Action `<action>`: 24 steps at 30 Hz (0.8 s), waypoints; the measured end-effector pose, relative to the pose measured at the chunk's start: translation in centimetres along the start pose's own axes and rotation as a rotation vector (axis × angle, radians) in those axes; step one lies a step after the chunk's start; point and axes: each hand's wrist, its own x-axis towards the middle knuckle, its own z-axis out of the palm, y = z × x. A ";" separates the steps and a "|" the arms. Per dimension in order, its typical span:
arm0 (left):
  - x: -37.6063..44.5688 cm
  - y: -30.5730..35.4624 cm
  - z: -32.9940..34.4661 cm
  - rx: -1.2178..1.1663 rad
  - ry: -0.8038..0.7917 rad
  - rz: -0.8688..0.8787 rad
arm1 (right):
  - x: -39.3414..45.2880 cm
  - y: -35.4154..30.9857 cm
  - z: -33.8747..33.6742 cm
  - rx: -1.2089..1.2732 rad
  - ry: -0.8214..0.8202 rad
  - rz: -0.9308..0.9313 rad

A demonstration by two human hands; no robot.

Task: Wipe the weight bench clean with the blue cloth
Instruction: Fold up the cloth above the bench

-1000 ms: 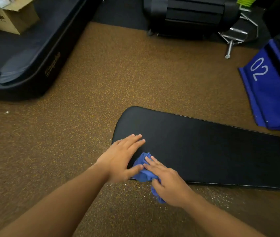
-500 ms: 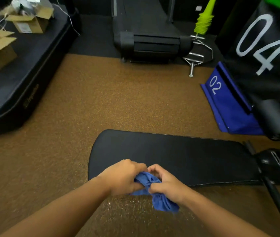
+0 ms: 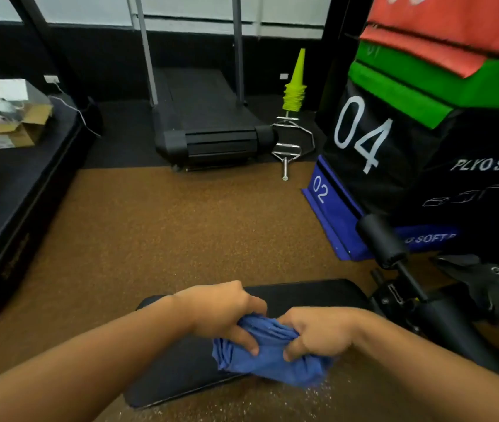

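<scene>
- Brown speckled rubber gym floor (image 3: 181, 233) runs under everything; near strip by the bench edge glints with light flecks.
- Nearest: two bare forearms come in from the bottom corners and meet at centre.
- Left hand (image 3: 223, 312): grip curled, fingers and thumb pinching the left part of the crumpled blue cloth (image 3: 269, 357).
- Right hand (image 3: 318, 333): grip curled too, fingers bunched into the right part of the same cloth, thumb tip pressed into the fabric.
- Cloth is wadded between both hands, over the near edge of the black padded weight bench (image 3: 181, 370); its lower right fold hangs past the edge above the floor. Whether it touches the pad, can't tell.
- Bench pad lies low, rounded end at left, long axis running right.
- Right of the pad: black metal bench frame (image 3: 443, 324) with a black foam roller pad (image 3: 382, 242) on a post, tilted up and left.
- Behind the roller: stack of soft plyo boxes: blue box marked 02 (image 3: 333, 214) at the bottom, big black box marked 04 (image 3: 394, 153) on it, green box (image 3: 418, 86) above, orange-red box (image 3: 449, 22) on top.
- Left edge: thick black crash mat (image 3: 13, 208) carrying open brown cardboard boxes (image 3: 10, 129).
- Far centre: black treadmill (image 3: 208, 129) with grey uprights, on a dark floor strip.
- Just right of the treadmill: chrome cage-type lifting bar (image 3: 292, 141) flat on the floor, stack of yellow-green cones (image 3: 296, 86) behind it.
- Back wall: black lower band, pale panels above.
</scene>
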 end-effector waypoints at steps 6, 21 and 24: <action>2.3 5.9 -8.4 0.140 0.049 0.077 | -7.5 -2.2 -5.0 -0.059 0.114 0.069; 4.2 15.8 -23.1 0.304 0.295 0.014 | -23.1 -9.4 -12.4 -0.367 0.724 0.270; 4.5 18.4 -25.2 0.186 0.368 0.075 | -27.4 -10.2 -12.7 -0.327 0.836 0.300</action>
